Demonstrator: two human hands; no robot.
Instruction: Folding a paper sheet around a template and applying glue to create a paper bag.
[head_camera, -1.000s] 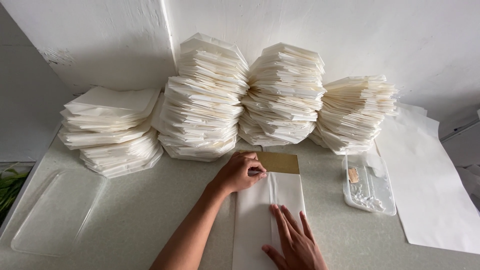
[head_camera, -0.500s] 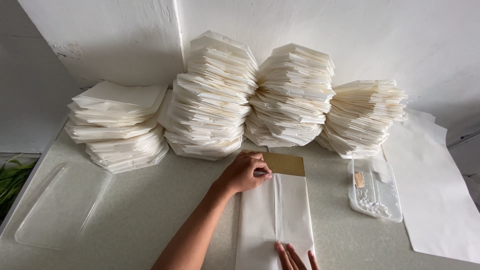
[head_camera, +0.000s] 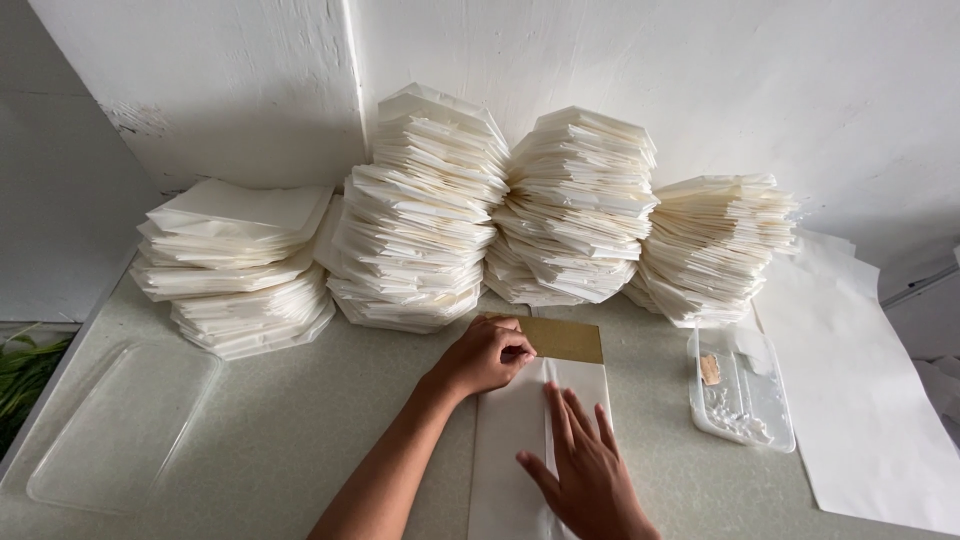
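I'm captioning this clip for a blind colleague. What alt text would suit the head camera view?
A person's left hand and right hand press flat on a white paper bag with a brown cardboard strip on a grey-green table. Four tall stacks of folded white paper line the white wall behind, with a clear plastic tray at right.

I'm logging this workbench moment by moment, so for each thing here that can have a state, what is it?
left hand: curled, pressing the top of the white paper bag.
right hand: flat, fingers spread on the bag.
white paper bag: lying flat, brown strip showing at its top.
paper stacks: piled high against the wall, uneven.
small clear tray: open, white paste inside.
large clear tray: open.
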